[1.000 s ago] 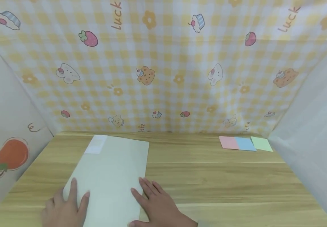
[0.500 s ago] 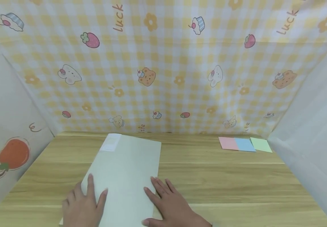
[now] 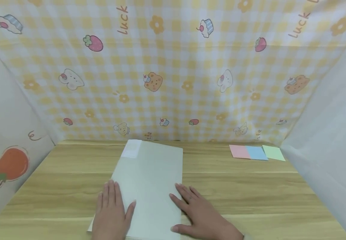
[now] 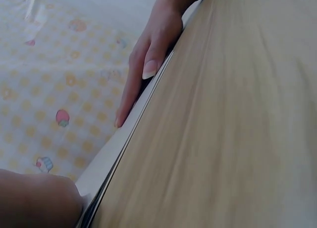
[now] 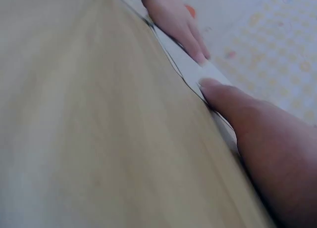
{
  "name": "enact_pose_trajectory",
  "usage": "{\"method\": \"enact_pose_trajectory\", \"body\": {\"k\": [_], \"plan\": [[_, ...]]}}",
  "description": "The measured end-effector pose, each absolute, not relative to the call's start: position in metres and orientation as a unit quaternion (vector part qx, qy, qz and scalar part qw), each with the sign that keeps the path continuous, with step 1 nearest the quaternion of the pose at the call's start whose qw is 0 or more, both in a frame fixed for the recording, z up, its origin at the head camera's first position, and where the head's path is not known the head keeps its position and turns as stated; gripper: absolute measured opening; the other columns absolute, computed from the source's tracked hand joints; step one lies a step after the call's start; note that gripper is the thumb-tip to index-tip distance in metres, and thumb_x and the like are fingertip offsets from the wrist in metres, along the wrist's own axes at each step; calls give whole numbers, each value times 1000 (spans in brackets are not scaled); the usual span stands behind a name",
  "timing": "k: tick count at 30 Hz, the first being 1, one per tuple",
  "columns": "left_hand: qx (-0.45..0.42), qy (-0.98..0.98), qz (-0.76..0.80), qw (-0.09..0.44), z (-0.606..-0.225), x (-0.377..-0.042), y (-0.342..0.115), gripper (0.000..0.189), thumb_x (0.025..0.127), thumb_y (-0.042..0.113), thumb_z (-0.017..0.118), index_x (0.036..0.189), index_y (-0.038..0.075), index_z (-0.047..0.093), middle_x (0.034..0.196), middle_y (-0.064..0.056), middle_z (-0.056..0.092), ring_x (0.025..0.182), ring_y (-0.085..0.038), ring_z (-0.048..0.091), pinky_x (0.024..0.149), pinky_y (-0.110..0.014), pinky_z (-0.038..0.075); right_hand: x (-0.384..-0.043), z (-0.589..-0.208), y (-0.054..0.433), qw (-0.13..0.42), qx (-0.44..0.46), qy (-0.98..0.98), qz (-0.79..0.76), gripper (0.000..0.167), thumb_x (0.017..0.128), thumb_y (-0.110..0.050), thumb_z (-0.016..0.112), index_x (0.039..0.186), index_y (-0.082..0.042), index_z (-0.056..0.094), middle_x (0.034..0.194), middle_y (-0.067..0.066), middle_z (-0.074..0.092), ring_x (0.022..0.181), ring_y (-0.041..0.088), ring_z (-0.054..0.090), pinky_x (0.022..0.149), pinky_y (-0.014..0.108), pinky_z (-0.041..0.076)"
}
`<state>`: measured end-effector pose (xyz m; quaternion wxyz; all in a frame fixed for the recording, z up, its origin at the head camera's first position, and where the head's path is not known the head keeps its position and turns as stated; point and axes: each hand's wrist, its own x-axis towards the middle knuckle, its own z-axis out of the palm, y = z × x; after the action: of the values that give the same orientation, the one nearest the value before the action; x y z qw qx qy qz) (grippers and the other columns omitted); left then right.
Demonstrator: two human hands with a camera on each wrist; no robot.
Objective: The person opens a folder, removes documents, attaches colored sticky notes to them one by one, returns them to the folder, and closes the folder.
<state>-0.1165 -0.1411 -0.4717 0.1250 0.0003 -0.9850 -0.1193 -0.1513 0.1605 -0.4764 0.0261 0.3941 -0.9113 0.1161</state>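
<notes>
A pale, flat book or folder (image 3: 152, 186) lies on the wooden table, with a white label (image 3: 131, 148) at its far left corner. Thin layers show along its near edge in both wrist views. My left hand (image 3: 111, 213) rests flat along its left side, fingers straight and together, thumb spread over the cover. On the opposite side, my right hand (image 3: 201, 211) touches the right edge with extended fingers, the fingertips and thumb tip at the cover. The left wrist view shows the right hand (image 4: 153, 45) beyond the layered edge. Part of the left border is hidden under the left hand.
Pink (image 3: 239, 151), blue (image 3: 256, 153) and green (image 3: 273, 153) paper squares lie in a row at the table's back right. A yellow checked cloth (image 3: 173, 66) hangs behind the table, and white side panels (image 3: 335, 150) flank it.
The pale book or folder has slid right across the table, both hands travelling with it. The left hand's fingers have drawn together and lie flatter. The paper squares have stayed put.
</notes>
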Motion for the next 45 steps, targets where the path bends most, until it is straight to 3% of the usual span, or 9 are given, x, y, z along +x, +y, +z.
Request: {"method": "enact_pose_trajectory", "body": {"k": [7,15,18,22,27,32,36,38,45], "plan": [[-23,-984,-119,133,-469,-118,-118,91,96,48,61,149,-19,28,158,-39,24,149,-55,23,118,-65,27,-160,-471,183,37,382,-917,112,83,92,-76,45,161,-33,26,171,2,21,156,19,27,124,45,27],[-41,-985,-109,127,-472,-118,-101,95,95,55,59,149,-18,30,158,-41,22,150,-56,21,118,-66,29,-165,-472,193,44,348,-925,143,79,91,-75,50,158,-34,35,168,2,29,153,29,34,114,53,43],[-55,-986,-98,125,-475,-117,-90,98,94,61,58,148,-17,33,158,-41,23,150,-55,23,119,-64,29,-168,-474,196,64,331,-929,152,80,89,-75,54,155,-31,41,166,4,34,152,30,37,112,54,45],[-74,-987,-110,95,-474,-115,-73,105,92,71,52,148,-16,34,159,-41,22,151,-54,20,124,-62,18,-171,-476,200,80,301,-937,156,80,88,-75,55,152,-26,48,164,7,38,150,31,39,111,52,47],[-95,-987,-116,65,-472,-114,-59,121,83,87,44,150,-13,33,160,-39,19,153,-53,15,125,-62,17,-173,-475,201,88,249,-949,173,74,91,-70,57,145,-20,57,159,8,45,146,30,45,110,52,47],[-113,-985,-113,61,-468,-114,-56,136,69,96,49,151,-12,34,161,-37,22,152,-54,16,126,-61,8,-174,-473,201,98,215,-948,212,58,95,-55,64,137,-15,65,154,9,51,144,29,48,110,51,47],[-125,-984,-117,54,-464,-114,-56,139,64,95,56,151,-11,34,162,-35,22,152,-55,16,123,-63,13,-175,-472,201,97,199,-945,239,51,96,-46,67,136,-14,65,154,6,52,144,27,49,111,50,47],[-128,-983,-118,49,-463,-115,-57,135,66,92,58,153,-9,33,162,-35,21,152,-55,15,121,-63,19,-176,-473,201,98,191,-944,250,49,95,-43,68,135,-14,66,154,4,53,143,26,49,111,49,47],[-136,-983,-117,37,-461,-117,-59,121,68,89,61,157,11,36,165,-30,19,151,-58,11,119,-70,19,-179,-474,200,108,175,-936,285,44,96,-40,68,134,-17,67,152,1,54,140,25,53,110,48,48]]}}
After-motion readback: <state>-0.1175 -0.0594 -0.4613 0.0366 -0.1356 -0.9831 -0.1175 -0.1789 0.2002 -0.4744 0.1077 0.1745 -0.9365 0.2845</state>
